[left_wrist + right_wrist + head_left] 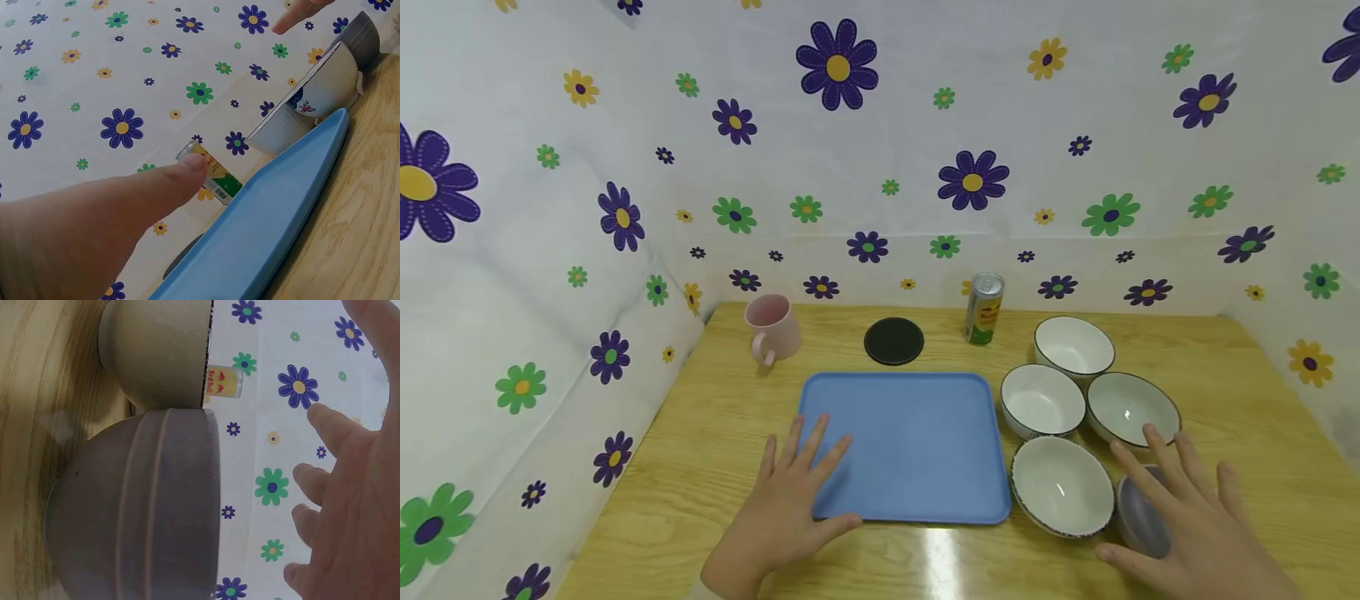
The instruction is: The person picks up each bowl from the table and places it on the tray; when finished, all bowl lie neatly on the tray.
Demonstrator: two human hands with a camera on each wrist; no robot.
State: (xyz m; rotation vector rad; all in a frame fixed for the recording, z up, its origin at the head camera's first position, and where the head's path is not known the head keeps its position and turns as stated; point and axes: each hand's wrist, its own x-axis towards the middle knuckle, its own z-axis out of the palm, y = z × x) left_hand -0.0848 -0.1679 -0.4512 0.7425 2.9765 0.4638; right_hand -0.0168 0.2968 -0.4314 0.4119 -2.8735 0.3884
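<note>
The left grip (792, 504) is spread wide, holding nothing, its fingers over the left side of a flat blue tray (917, 450). The right grip (1191, 517), fingers also apart and empty, hovers above an upright purple-grey bowl (137, 506), ridged round its side.

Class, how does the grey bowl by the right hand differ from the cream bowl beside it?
The grey bowl has a plain rim; the cream bowl has a dark, speckled one. Ridges circle the grey bowl; the cream bowl bears a flower motif. Both stand upright on the table.
</note>
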